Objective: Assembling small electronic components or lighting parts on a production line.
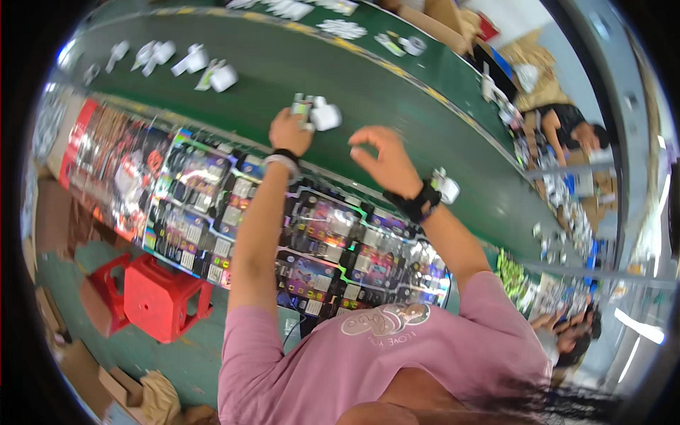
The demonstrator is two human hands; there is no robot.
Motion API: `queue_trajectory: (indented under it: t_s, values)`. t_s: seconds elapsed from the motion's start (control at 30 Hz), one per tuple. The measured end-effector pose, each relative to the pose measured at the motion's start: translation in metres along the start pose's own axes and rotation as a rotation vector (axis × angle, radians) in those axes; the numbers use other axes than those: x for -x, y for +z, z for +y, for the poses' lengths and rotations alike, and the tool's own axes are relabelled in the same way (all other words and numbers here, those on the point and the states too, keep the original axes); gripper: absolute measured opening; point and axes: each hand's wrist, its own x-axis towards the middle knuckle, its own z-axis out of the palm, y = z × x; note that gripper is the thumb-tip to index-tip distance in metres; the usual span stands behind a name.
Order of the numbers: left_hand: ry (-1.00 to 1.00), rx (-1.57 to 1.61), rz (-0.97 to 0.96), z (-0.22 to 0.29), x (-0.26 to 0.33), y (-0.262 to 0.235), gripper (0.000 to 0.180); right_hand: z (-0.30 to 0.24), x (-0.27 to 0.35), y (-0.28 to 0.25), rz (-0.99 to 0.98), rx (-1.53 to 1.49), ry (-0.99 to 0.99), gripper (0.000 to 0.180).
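Observation:
My left hand (290,132) reaches onto the green conveyor belt (262,92). Its fingers are closed on the near end of a small flat green-and-white piece (302,106). Touching or close beside that piece is a white rounded part (326,115), whose exact kind I cannot make out. My right hand (386,159) hovers over the belt to the right, fingers bent and thumb apart, with nothing in it. Behind its wrist, a similar white part (445,186) lies at the near side of the belt.
More white parts with small pieces (217,76) lie spaced along the belt to the left. Printed, glossy packaging sheets (319,234) cover the near ledge. A red plastic stool (159,297) stands at the lower left. Co-workers (570,131) sit at the right, near heaped parts.

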Motion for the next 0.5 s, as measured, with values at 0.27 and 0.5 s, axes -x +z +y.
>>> queue_trajectory:
  t_s: [0.27, 0.5]
  values:
    - [0.256, 0.33, -0.078, 0.033, 0.072, -0.047, 0.029, -0.078, 0.213, -0.091, -0.556, -0.529, 0.265, 0.025]
    - [0.22, 0.473, -0.744, 0.158, 0.236, -0.047, 0.041, -0.088, 0.371, -0.121, -0.242, -0.425, 0.418, 0.023]
